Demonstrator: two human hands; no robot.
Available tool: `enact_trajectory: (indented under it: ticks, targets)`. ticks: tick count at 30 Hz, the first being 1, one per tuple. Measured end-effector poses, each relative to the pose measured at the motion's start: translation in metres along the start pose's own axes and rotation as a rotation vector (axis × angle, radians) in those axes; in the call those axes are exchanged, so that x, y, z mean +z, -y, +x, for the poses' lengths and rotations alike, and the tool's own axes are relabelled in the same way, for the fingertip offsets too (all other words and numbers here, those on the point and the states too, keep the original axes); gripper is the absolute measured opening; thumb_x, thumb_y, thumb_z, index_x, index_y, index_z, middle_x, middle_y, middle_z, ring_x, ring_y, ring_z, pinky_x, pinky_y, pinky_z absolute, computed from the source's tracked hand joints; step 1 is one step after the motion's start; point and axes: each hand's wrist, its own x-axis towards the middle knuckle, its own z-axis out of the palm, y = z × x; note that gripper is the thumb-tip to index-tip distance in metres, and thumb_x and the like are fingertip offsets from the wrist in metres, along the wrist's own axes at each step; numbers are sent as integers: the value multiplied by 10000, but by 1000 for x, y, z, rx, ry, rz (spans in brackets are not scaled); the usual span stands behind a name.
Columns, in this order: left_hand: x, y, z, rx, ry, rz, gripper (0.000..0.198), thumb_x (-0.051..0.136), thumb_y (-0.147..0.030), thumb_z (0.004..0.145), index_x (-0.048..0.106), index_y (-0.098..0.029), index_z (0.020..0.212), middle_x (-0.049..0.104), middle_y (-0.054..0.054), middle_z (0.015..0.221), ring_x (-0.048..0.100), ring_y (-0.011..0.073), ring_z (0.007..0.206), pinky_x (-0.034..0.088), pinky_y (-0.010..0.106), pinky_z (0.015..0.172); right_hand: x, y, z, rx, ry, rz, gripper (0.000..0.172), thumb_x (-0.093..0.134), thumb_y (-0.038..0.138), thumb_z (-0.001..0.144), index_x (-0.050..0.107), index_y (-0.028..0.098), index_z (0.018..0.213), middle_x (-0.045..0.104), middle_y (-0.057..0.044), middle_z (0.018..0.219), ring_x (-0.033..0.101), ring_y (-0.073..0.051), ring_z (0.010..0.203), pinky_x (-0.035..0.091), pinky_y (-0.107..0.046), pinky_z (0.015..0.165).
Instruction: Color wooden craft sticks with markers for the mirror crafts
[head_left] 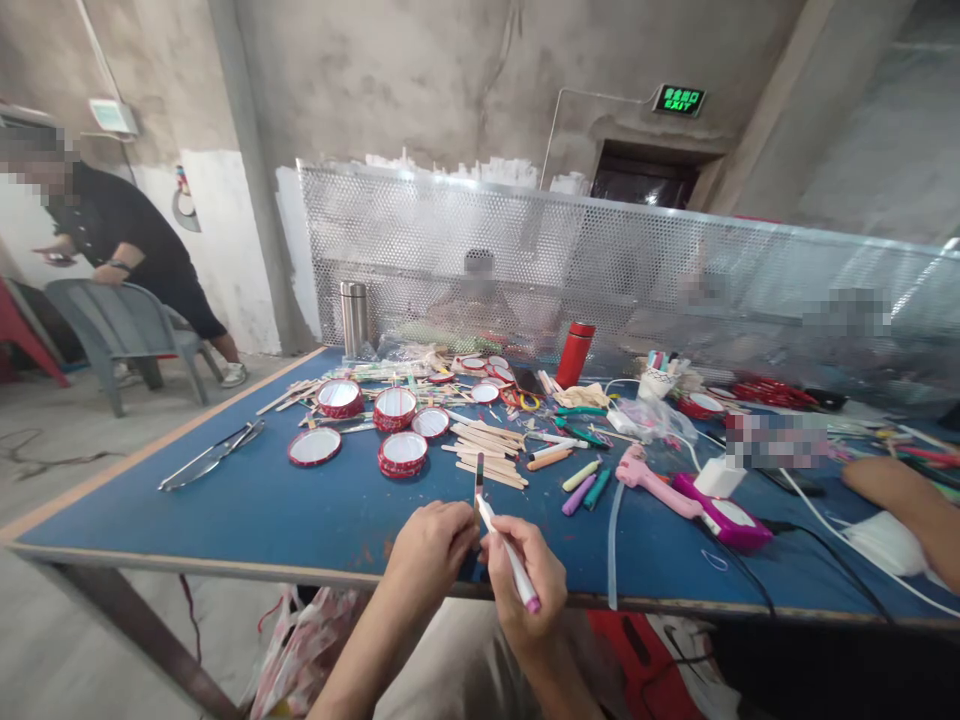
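My left hand (pixel 431 548) is closed on a wooden craft stick (pixel 480 472) standing up near the table's front edge, its upper part coloured dark. In my right hand (pixel 541 580) is a white marker (pixel 508 550) with a pinkish-purple end. The marker's tip meets the stick or is very close to it. Just beyond my hands lies a pile of plain craft sticks (pixel 487 440). Several round red-rimmed pieces with white faces, one of them a shallow drum shape (pixel 403 455), sit left of the pile. To the right are coloured markers (pixel 577 495).
A pink glue gun (pixel 660 485) and a purple box (pixel 739 527) with cables lie to the right. Scissors (pixel 214 455) rest at the left. A red bottle (pixel 576 355) and steel flask (pixel 354 315) stand by the mesh partition (pixel 450 230). Another person's arm (pixel 907 510) reaches in at right.
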Motion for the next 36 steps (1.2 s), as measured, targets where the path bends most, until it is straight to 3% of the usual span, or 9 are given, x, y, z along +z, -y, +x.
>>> enact_trajectory:
  ticks: [6, 14, 20, 28, 33, 36]
  targets:
    - [2, 1, -1, -18, -14, 14, 240, 455, -226, 927, 557, -197, 712, 660, 21, 749, 589, 181, 759, 377, 261, 672, 2, -2, -3, 30, -74, -17, 126, 503, 207, 898, 606, 200, 971, 698, -19, 762, 693, -155, 638, 546, -236, 579]
    - [2, 2, 0, 3, -16, -12, 236, 458, -245, 933, 566, -194, 730, 663, 22, 754, 592, 178, 760, 375, 255, 671, 1, -4, -2, -13, 8, -34, 138, 518, 213, 888, 608, 206, 994, 710, -29, 796, 705, -172, 693, 550, -242, 579]
    - [5, 4, -1, -12, -29, 30, 241, 459, -218, 923, 549, -195, 700, 655, 24, 741, 593, 181, 754, 372, 258, 663, 3, -5, -3, 23, -83, -48, 123, 502, 204, 898, 606, 193, 964, 700, -27, 756, 699, -161, 646, 550, -239, 577]
    - [4, 3, 0, 11, -32, -12, 240, 459, -242, 932, 556, -195, 718, 660, 20, 747, 591, 178, 751, 379, 255, 670, 1, -1, -1, -36, -6, -70, 130, 514, 203, 891, 611, 196, 977, 705, -34, 781, 705, -172, 693, 554, -242, 588]
    - [3, 1, 0, -15, -28, 26, 238, 471, -213, 920, 542, -195, 693, 651, 23, 732, 589, 177, 744, 373, 256, 659, 3, -3, -3, 8, -92, -32, 125, 500, 195, 898, 601, 192, 971, 694, -23, 751, 690, -151, 612, 557, -240, 581]
    - [3, 1, 0, -11, -20, 29, 235, 469, -221, 923, 543, -198, 701, 651, 20, 735, 589, 175, 743, 373, 255, 656, 3, -4, -3, -7, -71, -14, 131, 507, 195, 897, 602, 195, 987, 697, -30, 785, 701, -158, 656, 566, -247, 605]
